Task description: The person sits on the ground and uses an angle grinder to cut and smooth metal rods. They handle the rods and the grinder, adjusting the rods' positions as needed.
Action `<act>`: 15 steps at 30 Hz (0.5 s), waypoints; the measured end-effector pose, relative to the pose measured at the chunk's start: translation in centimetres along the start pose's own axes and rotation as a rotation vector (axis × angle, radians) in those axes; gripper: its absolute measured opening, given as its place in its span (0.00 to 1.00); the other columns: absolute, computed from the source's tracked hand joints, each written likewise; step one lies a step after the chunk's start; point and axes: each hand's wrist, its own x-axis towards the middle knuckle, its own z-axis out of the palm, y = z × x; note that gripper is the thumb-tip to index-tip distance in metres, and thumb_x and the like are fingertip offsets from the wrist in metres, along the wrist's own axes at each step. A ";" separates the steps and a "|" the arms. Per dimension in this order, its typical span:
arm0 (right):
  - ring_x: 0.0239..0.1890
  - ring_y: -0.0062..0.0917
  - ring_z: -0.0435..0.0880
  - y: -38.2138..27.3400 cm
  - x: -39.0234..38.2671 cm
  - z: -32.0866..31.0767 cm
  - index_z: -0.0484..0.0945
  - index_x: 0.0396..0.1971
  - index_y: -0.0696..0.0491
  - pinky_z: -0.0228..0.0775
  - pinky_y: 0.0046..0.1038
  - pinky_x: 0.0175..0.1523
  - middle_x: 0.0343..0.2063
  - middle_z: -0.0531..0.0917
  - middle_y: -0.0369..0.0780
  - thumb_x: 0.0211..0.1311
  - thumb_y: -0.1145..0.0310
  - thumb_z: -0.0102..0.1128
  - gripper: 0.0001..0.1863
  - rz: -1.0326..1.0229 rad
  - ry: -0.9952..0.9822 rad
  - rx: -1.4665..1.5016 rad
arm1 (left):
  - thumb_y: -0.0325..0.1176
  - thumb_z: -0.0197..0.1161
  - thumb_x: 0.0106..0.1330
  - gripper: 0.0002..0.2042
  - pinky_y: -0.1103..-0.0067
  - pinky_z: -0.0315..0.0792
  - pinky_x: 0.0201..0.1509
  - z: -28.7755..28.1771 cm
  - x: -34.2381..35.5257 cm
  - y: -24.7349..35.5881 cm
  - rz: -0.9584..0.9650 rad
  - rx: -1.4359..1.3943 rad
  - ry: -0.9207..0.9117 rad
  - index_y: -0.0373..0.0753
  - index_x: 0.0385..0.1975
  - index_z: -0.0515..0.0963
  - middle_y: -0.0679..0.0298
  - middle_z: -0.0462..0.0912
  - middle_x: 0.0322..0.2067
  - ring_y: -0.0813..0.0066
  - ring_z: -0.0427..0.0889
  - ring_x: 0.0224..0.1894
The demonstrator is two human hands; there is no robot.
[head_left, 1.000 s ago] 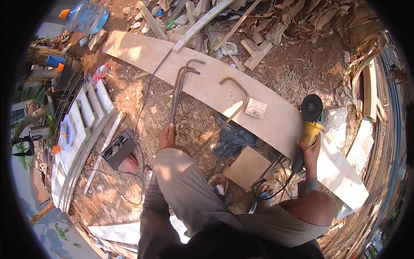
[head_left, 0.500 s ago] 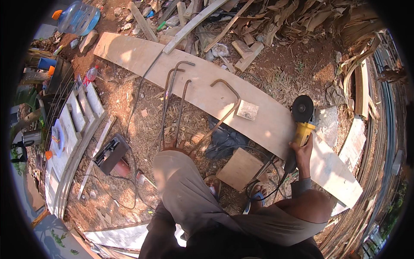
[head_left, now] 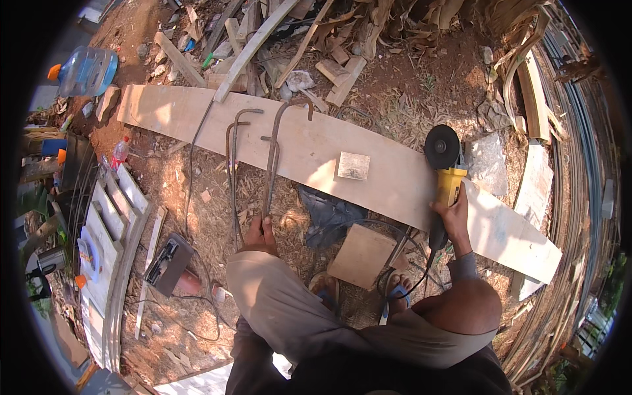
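Note:
My right hand [head_left: 453,214] is wrapped around the yellow body of an angle grinder [head_left: 448,187]. The grinder's black disc [head_left: 442,147] points away from me, over the far edge of a long plank. By my left knee, my left hand [head_left: 261,237] closes on the near ends of bent steel rods [head_left: 269,184], partly covered by the knee. Their hooked far ends lie over the plank [head_left: 388,178]. Just left of them, two more bent rods [head_left: 233,164] run side by side, their near ends hidden by my knee; whether the hand touches these I cannot tell.
A small wooden block [head_left: 353,166] sits on the plank. Nearer me are a black plastic bag [head_left: 326,214], a square board [head_left: 361,256] and cables. At left stand stacked boards [head_left: 118,263] and an open tool case [head_left: 168,264]. Scrap wood [head_left: 247,52] lies beyond.
One hooked rod has swung left from near the small block to lie alongside another rod. My left hand shows more clearly beside the knee. The view has shifted; the grinder stays in my right hand.

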 end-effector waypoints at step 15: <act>0.50 0.28 0.80 1.3 -0.3 -0.2 0.69 0.61 0.58 0.72 0.31 0.59 0.48 0.81 0.40 0.46 0.69 0.73 0.39 -0.057 0.102 -0.014 | 0.52 0.50 0.83 0.21 0.84 0.43 0.21 -16.3 11.7 26.4 0.603 -1.197 0.098 0.39 0.35 0.68 0.72 0.58 0.22 0.87 0.50 0.20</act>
